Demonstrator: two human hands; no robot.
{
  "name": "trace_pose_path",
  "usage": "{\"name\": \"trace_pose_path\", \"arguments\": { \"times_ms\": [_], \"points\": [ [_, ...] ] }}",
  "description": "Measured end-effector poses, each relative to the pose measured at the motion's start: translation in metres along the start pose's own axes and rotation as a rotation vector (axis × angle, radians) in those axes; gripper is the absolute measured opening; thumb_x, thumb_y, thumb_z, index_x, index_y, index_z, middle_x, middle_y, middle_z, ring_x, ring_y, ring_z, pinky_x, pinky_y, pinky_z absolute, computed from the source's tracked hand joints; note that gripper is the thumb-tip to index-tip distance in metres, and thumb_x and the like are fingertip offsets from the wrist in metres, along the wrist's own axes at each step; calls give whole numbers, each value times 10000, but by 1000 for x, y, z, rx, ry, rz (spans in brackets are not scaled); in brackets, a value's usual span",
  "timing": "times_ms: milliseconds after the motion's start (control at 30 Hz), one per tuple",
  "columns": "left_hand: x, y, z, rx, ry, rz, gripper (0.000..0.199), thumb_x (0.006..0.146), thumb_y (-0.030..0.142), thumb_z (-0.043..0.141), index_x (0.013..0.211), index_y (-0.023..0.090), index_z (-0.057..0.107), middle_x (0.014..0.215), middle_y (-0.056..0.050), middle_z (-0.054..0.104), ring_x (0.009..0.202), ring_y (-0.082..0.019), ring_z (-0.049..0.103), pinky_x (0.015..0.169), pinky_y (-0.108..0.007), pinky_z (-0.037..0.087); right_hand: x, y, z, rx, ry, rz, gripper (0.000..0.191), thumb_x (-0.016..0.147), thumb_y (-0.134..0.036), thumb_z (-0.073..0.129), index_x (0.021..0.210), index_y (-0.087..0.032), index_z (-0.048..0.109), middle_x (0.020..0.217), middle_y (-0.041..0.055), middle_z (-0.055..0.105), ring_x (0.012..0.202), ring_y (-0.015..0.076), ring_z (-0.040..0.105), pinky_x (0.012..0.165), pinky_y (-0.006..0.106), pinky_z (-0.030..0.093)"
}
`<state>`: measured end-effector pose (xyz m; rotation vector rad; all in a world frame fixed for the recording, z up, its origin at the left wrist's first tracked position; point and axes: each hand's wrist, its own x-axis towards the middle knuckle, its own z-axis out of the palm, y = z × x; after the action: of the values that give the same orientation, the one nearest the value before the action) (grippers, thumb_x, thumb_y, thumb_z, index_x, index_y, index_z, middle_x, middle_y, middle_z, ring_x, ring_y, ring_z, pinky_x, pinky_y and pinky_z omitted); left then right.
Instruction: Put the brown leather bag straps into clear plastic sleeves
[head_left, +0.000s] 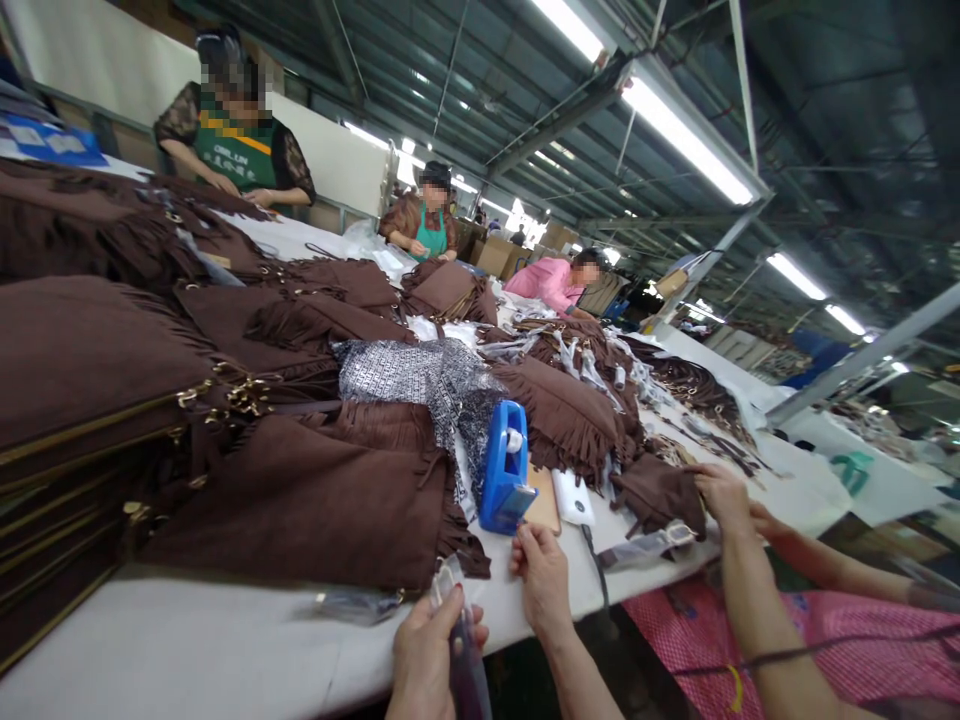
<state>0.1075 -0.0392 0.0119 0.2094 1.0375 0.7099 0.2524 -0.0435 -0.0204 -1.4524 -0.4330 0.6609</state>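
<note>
My left hand (433,640) is closed around a dark strap (466,655) wrapped in clear plastic, at the front edge of the table. Close by on the right, my right hand (541,568) is pinched just below the blue tape dispenser (504,468). Whatever lies between those fingertips is too small to make out. The dispenser stands upright with a roll of tape in it. Left of it lies a brown fringed bag (315,500), and behind it is black-and-white patterned wrapping (397,375).
A white power bank (574,498) with a black cable lies right of the dispenser. Bags with gold zips (82,420) are stacked at left. At right, a co-worker's hands (724,495) hold a small brown piece. Several other people work across the white table (225,640).
</note>
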Motion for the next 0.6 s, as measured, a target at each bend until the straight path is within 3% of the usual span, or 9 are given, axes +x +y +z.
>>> {"name": "trace_pose_path", "arguments": {
  "times_ms": [133,233,400,500,600],
  "points": [
    [-1,-2,0,-5,-8,7,136,705,198,618,754,127,514,496,-47,612,404,-123,544,419,-205,420,-13,-4,-9,-105,-41,-22,351,660,-508,632,680,-197,471,564,-59,467,458,78,396,423,196,335],
    [-1,-5,1,-11,-7,8,137,717,220,609,781,138,520,505,-23,604,423,-115,546,440,-201,427,-27,-21,-17,-194,-143,-31,338,666,-487,652,681,-185,503,560,-47,481,471,89,414,440,210,338],
    [-1,-9,1,-34,1,-10,170,740,232,584,880,150,533,525,-16,610,446,-116,553,458,-200,430,-40,-71,-13,-517,-547,-80,307,772,-459,549,666,-180,481,525,-64,406,469,81,368,466,212,295],
    [-1,-10,3,-66,9,-9,172,744,218,577,897,150,541,543,-13,610,485,-112,563,494,-203,453,-38,-98,5,-649,-767,-62,291,777,-433,540,654,-180,466,546,-65,379,478,73,328,450,204,249],
    [0,-10,7,-110,13,-4,136,745,178,567,874,147,538,536,-2,591,503,-109,561,502,-204,463,-31,-109,28,-710,-996,22,279,751,-423,553,642,-177,477,563,-62,387,490,71,325,450,196,246]
  ]
}}
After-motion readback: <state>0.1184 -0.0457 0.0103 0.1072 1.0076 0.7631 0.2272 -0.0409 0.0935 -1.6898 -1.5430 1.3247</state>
